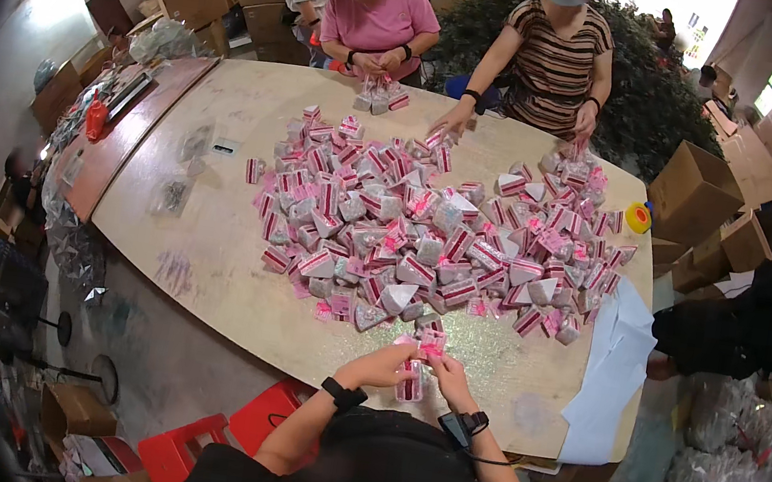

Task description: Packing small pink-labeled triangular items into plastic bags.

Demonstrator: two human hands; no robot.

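My left hand [381, 365] and my right hand [451, 378] are close together at the near edge of the table, both holding one small pink and white gift box [411, 381] with a pink ribbon on top. Just beyond them spreads a big heap of the same pink, red-striped and white boxes [427, 232] in clear wrapping. A black band sits on each of my wrists.
The boxes lie on a long light wooden table [212, 217]. Two people across it handle boxes, one in a pink shirt [381, 18], one in a striped top [555, 58]. Cardboard cartons [699, 191] stand at right, red stools [210, 438] at lower left, white sheets [614, 372] on the table's right end.
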